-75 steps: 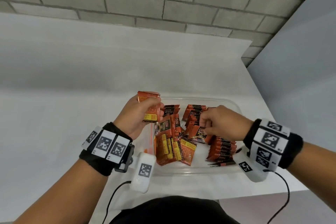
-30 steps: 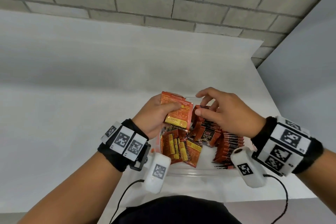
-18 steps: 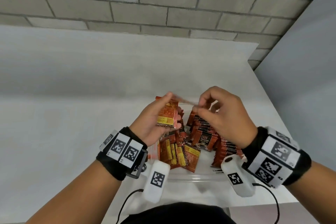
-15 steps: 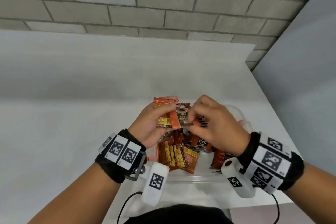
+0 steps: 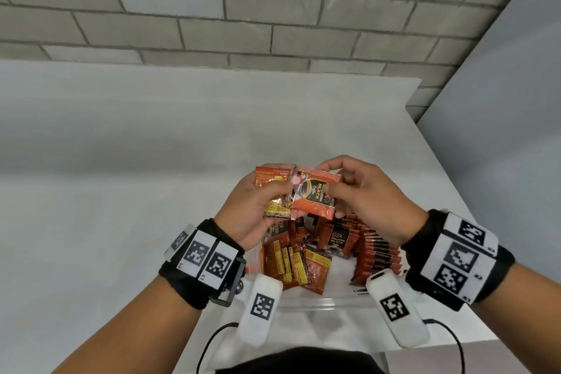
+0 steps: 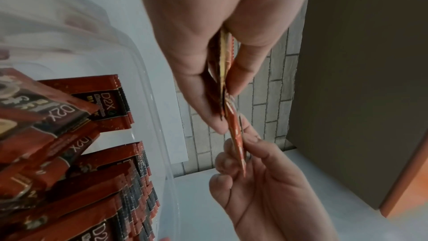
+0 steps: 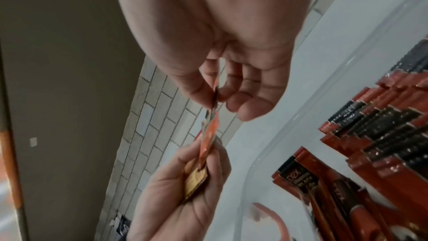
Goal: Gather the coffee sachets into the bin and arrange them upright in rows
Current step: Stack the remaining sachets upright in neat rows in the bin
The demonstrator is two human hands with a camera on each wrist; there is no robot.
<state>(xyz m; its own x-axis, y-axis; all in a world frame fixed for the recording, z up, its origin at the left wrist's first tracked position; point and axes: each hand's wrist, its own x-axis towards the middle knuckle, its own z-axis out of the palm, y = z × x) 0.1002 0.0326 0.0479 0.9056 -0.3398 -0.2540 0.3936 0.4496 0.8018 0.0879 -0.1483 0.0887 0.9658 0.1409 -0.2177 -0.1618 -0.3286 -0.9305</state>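
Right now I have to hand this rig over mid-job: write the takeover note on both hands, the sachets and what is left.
Left hand: grips a small stack of sachets, raised above the bin.
Right hand: pinches one sachet, face toward the head camera, its edge against the left hand's stack.
Done: upright rows of sachets fill the bin's right side.
Left: loose leaning sachets on the bin's left side are not yet in rows; the held ones must still go in upright.
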